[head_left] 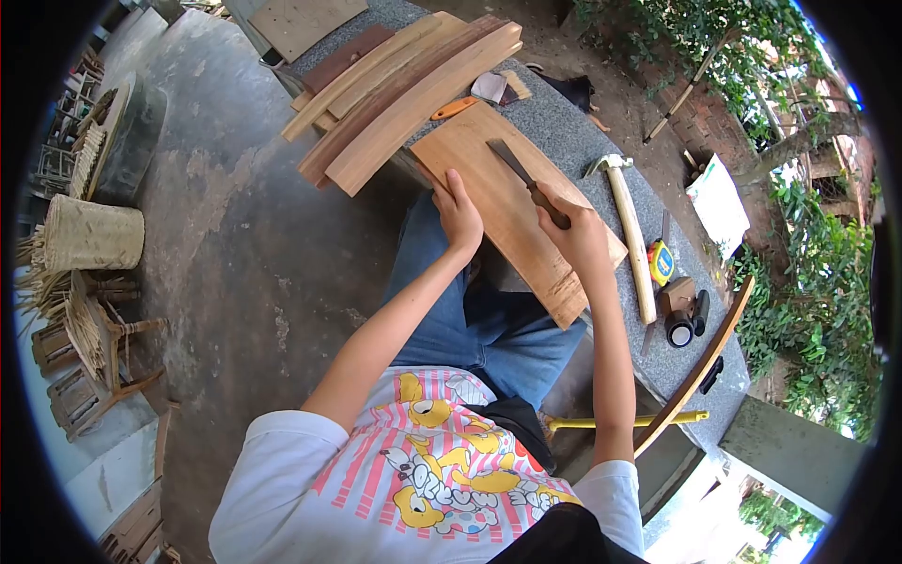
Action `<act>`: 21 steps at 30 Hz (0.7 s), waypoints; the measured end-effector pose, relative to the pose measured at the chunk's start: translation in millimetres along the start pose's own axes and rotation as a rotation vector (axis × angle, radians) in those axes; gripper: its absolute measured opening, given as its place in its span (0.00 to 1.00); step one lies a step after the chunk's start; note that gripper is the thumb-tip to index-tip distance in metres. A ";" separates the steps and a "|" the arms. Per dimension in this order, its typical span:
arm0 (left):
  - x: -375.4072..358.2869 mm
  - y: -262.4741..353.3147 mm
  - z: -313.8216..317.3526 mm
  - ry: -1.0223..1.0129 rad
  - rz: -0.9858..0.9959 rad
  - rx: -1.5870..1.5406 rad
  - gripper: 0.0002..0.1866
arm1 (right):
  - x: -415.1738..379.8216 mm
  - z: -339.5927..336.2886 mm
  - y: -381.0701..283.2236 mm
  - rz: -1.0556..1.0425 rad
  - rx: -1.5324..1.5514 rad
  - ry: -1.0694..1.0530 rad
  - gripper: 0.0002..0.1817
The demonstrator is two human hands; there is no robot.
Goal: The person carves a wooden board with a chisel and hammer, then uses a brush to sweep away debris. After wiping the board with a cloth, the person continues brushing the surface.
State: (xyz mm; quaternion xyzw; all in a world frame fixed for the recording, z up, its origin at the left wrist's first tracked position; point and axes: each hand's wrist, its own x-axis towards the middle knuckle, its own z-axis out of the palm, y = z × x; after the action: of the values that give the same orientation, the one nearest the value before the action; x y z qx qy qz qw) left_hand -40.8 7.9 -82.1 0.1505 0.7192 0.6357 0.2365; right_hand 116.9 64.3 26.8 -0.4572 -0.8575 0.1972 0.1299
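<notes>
A wide wooden board point(507, 202) lies slanted across the edge of a speckled stone bench, its lower end reaching over my lap. My left hand point(458, 214) rests against the board's left edge with its fingers apart, thumb on the near side and some fingertips hidden. In my right hand point(575, 228) is the dark handle of a flat metal tool point(510, 160), perhaps a file or chisel. Its blade points to the upper left and lies over the board's face.
Curved wooden pieces point(413, 99) are stacked across the bench point(564, 132) beyond the board. An orange-handled tool point(454, 108), a hammer point(631, 235), a tape measure point(660, 263) and a small plane point(678, 299) lie nearby. One curved strip point(700, 371) leans at the right.
</notes>
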 end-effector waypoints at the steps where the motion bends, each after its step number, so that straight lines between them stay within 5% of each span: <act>1: 0.7 0.1 0.1 0.002 0.006 -0.001 0.41 | 6.1 -4.8 -10.7 0.033 -0.050 -0.036 0.21; 10: -4.6 8.0 -3.0 -0.030 -0.115 -0.046 0.44 | -15.1 -3.5 5.1 -0.140 0.069 0.121 0.18; 12: -0.9 0.6 0.9 0.028 0.008 0.030 0.42 | -11.2 -6.7 0.2 -0.070 0.052 0.081 0.18; 21: 0.1 -1.1 2.4 0.012 -0.015 -0.005 0.42 | -12.4 -7.0 8.2 -0.057 0.066 0.029 0.18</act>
State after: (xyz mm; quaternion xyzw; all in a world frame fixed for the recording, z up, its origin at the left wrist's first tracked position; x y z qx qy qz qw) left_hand -39.6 9.8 -83.4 0.1408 0.7202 0.6366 0.2373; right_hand 132.5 59.7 28.8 -0.4306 -0.8613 0.2149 0.1630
